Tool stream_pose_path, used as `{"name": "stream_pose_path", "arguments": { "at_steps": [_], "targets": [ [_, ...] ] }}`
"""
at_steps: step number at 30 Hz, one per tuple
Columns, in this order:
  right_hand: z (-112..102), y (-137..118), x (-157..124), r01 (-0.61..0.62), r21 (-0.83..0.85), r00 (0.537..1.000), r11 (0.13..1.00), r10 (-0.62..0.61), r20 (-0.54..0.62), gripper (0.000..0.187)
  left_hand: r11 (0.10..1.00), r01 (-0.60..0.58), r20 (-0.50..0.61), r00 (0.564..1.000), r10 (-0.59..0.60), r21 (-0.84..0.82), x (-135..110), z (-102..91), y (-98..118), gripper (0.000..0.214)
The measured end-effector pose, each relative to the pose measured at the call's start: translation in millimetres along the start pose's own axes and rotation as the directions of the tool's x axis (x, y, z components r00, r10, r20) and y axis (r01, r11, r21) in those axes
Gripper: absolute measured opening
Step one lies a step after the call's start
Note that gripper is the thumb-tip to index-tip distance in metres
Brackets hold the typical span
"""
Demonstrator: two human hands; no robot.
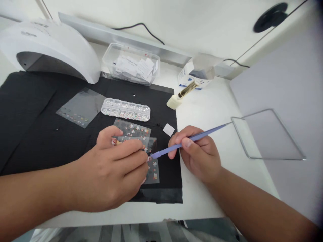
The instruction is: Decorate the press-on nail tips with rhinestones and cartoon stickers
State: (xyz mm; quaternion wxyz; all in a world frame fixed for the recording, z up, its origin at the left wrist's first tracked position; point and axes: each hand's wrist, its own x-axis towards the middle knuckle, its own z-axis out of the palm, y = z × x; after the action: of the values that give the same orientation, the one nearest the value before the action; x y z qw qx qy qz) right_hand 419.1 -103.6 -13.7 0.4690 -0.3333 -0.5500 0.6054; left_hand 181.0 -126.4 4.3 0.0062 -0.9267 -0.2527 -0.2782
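A slim purple tool (pixel 199 136), with a flat wedge-like end and a thin pointed end, is held in my right hand (pixel 199 154) between thumb and fingers. Its flat end is at the fingertips of my left hand (pixel 121 168). My left hand is closed, fingers curled, above clear sticker sheets (pixel 137 130) printed with small coloured figures. Whatever is between its fingertips is too hidden to make out. Beyond that hand lies a clear compartment case (pixel 125 109) of small shiny bits. A small white square (pixel 168 129) lies near my right hand.
Another clear sticker sheet (pixel 80 106) lies left on the black mat (pixel 30 127). A white arched lamp (pixel 63 43) stands at the back left, near a plastic box (pixel 131 65) of packets. Behind my right hand are a gold-capped bottle (pixel 174 101), a carton (pixel 185 75) and a wire stand (pixel 275 158).
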Motion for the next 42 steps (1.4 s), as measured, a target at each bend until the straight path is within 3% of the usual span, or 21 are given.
{"name": "stream_pose_path", "arguments": {
  "at_steps": [3,10,15,23,27,34,42],
  "targets": [
    [2.0,-2.9,2.9,-0.097,0.098,0.995,0.990,0.100,-0.019,0.015,0.998,-0.054,0.032,0.998,0.053,0.038,-1.5,-1.4,-0.3,0.012],
    [5.3,-7.3,6.3,-0.233,0.281,0.966,0.931,0.255,-0.045,0.020,0.999,0.020,-0.070,0.997,-0.017,0.044,-0.5,-3.1,0.2,0.016],
    [8.4,-8.0,5.0,-0.260,0.342,0.957,0.903,0.287,-0.031,0.022,0.996,0.071,-0.175,0.983,-0.060,0.053,3.4,-6.0,2.1,0.012],
    [13.0,-8.9,0.8,-0.279,0.382,0.948,0.881,0.315,-0.034,0.023,0.996,0.055,-0.229,0.973,-0.037,0.074,2.9,-3.9,5.1,0.022],
    [16.1,-7.5,-0.9,-0.296,0.409,0.943,0.863,0.332,-0.019,0.022,0.996,0.058,-0.278,0.960,-0.035,0.075,4.7,-7.6,6.3,0.016],
    [23.5,-6.8,-4.9,-0.316,0.425,0.939,0.848,0.345,0.010,0.024,0.996,0.087,-0.267,0.961,-0.078,0.022,10.9,-19.0,5.7,0.013],
    [22.5,-11.0,-2.8,-0.293,0.388,0.939,0.874,0.340,-0.057,0.026,0.991,0.131,-0.309,0.942,-0.130,-0.016,12.7,-12.8,0.8,0.011]
  ]
}}
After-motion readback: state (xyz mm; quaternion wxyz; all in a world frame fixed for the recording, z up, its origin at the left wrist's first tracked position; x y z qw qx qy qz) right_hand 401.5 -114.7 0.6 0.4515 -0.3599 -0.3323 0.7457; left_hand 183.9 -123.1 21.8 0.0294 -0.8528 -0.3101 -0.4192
